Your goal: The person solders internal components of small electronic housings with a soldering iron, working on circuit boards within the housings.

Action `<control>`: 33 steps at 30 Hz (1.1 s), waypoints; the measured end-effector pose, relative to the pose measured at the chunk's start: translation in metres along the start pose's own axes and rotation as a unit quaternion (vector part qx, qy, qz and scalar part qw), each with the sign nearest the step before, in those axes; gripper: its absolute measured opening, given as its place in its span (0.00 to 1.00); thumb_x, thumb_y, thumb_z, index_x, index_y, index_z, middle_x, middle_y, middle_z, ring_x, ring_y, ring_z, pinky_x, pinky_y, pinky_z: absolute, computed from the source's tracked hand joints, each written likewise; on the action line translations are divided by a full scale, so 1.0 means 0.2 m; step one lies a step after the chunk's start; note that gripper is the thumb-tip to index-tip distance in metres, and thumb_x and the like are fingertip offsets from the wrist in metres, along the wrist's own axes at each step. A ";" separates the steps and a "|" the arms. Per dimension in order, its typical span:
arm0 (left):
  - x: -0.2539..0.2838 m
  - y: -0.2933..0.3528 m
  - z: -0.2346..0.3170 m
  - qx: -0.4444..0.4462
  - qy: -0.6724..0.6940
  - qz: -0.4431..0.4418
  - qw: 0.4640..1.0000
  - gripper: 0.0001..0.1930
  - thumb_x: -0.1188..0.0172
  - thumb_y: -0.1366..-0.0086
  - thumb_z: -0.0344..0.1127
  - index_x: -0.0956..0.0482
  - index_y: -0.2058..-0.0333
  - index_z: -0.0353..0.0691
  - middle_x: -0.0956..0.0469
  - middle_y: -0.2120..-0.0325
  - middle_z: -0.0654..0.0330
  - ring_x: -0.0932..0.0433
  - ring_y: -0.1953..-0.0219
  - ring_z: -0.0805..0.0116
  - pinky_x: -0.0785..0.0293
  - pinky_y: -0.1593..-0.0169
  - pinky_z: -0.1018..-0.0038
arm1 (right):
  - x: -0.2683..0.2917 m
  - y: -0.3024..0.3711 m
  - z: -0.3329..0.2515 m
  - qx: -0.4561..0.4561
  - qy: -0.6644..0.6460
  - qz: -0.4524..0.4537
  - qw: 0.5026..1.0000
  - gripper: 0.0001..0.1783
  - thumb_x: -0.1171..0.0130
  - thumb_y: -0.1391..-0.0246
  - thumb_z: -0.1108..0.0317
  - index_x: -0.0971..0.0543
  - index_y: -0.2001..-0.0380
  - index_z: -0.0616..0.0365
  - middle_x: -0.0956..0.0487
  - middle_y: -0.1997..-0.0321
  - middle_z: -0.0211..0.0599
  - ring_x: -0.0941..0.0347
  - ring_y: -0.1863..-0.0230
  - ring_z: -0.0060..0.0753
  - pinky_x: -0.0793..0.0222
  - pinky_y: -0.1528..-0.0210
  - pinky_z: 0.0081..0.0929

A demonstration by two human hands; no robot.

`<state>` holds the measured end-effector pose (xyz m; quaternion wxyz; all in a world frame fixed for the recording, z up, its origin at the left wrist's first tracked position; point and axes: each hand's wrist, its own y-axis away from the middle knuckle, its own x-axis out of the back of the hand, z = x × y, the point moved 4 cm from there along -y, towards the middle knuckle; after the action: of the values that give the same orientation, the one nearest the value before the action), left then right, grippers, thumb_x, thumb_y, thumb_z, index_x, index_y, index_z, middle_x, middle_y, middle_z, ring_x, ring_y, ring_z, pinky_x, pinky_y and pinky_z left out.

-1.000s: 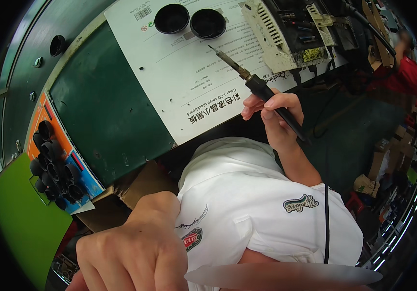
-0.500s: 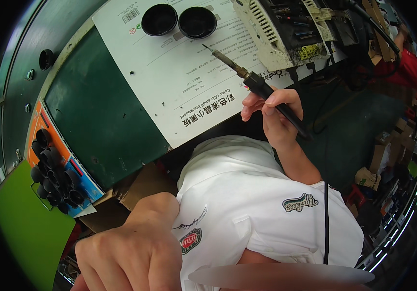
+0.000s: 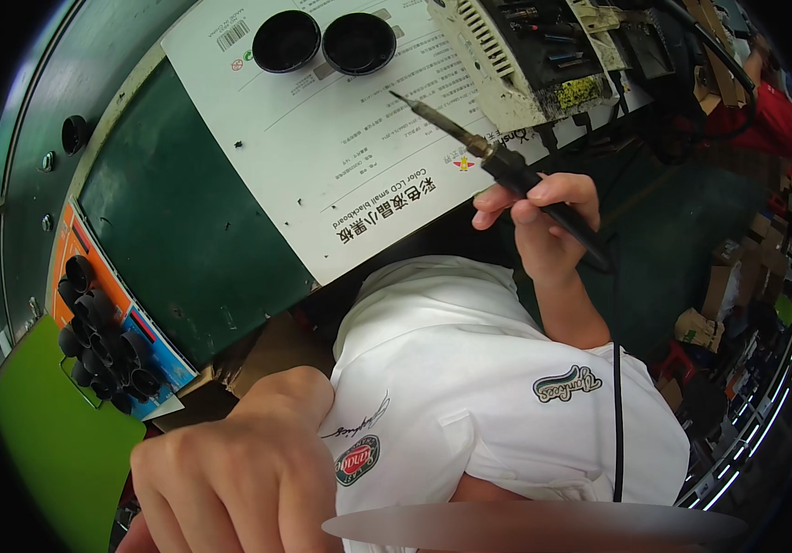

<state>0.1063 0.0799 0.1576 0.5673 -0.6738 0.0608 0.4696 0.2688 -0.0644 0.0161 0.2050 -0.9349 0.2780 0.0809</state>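
We hold the soldering iron (image 3: pixel 505 168) in our right hand (image 3: pixel 557 221), gripped like a pen around its black handle, its fine tip (image 3: pixel 398 95) pointing up and leftward over the printed white sheet (image 3: pixel 304 175). The left cup (image 3: pixel 286 42) and the right cup (image 3: pixel 359 43), both black, stand side by side just past the tip, which looks apart from them. A light grip well behind the metal shaft should serve us best: it steers finely and spares our skin, since we had better treat that metal as hot. We would do well to hover clear of the sheet, which could scorch, and of the cream soldering station (image 3: pixel 493 69). The black cable (image 3: pixel 618 424) hangs over our white shirt (image 3: pixel 479 369); if it feeds the iron, slack should help us turn the wrist. Our left hand (image 3: pixel 230 470) is curled, knuckles up; we cannot tell whether it grasps anything. At the left of the desk (image 3: pixel 175 249) lies a cluster of black cups (image 3: pixel 99 343).
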 end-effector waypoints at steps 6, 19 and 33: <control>0.45 0.13 0.29 -0.026 -0.701 0.318 0.638 0.15 0.45 0.34 0.38 0.22 0.75 0.33 0.25 0.79 0.53 0.36 0.82 0.78 0.46 0.79 0.79 | 0.20 -0.04 -0.17 0.099 0.096 0.126 0.982 0.13 0.44 0.41 0.71 0.33 0.56 0.64 0.23 0.78 0.45 0.26 0.83 0.31 0.26 0.78 0.24; 0.92 0.13 0.31 0.144 -0.949 0.036 0.278 0.31 0.36 0.41 0.38 0.35 0.39 0.48 0.31 0.43 0.52 0.33 0.41 0.56 0.32 0.43 0.64 | 0.37 -0.03 -0.37 0.161 0.365 0.128 0.908 0.15 0.32 0.55 0.79 0.24 0.63 0.63 0.24 0.57 0.48 0.24 0.59 0.35 0.23 0.57 0.27; 0.81 0.20 0.33 0.163 -0.959 0.037 0.227 0.27 0.33 0.44 0.37 0.28 0.46 0.40 0.24 0.54 0.54 0.28 0.50 0.65 0.30 0.48 0.72 | 0.33 0.00 -0.32 0.123 0.173 0.147 0.966 0.14 0.34 0.49 0.72 0.28 0.63 0.60 0.25 0.57 0.50 0.26 0.65 0.32 0.26 0.63 0.23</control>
<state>0.1338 0.1933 0.0213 0.2794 0.3926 -0.4289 0.7641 0.3263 -0.1236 0.0563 0.2526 -0.8511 0.4517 -0.0878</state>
